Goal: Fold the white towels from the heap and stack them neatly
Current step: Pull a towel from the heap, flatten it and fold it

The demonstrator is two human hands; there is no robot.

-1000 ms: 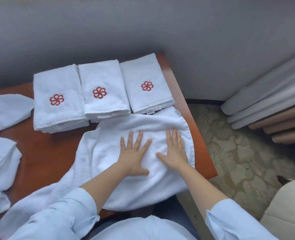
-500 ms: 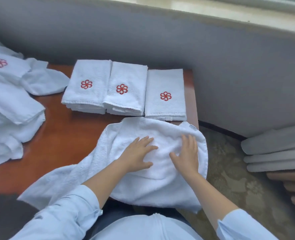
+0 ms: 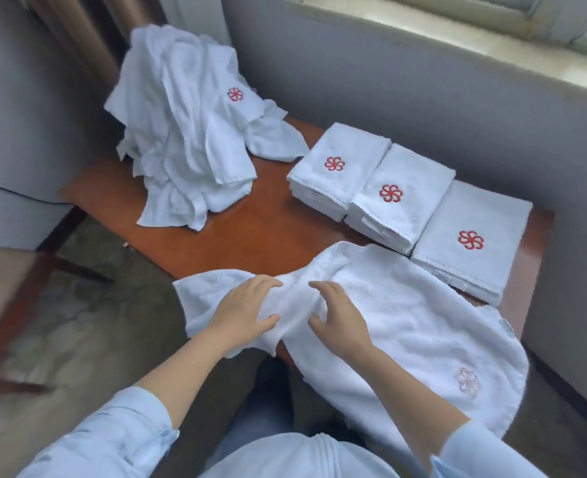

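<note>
- The heap of unfolded white towels slumps at the far left of the table, one red pinwheel emblem showing.
- The left hand lies on the bunched left end of the open towel, fingers nearly straight.
- That towel runs left to right along the near edge, with a faint emblem at its drooping right end.
- The right hand touches it with half-curled fingers; I cannot tell if it pinches.
- Three folded stacks sit in a row at the right, emblems up and no writing legible.
</note>
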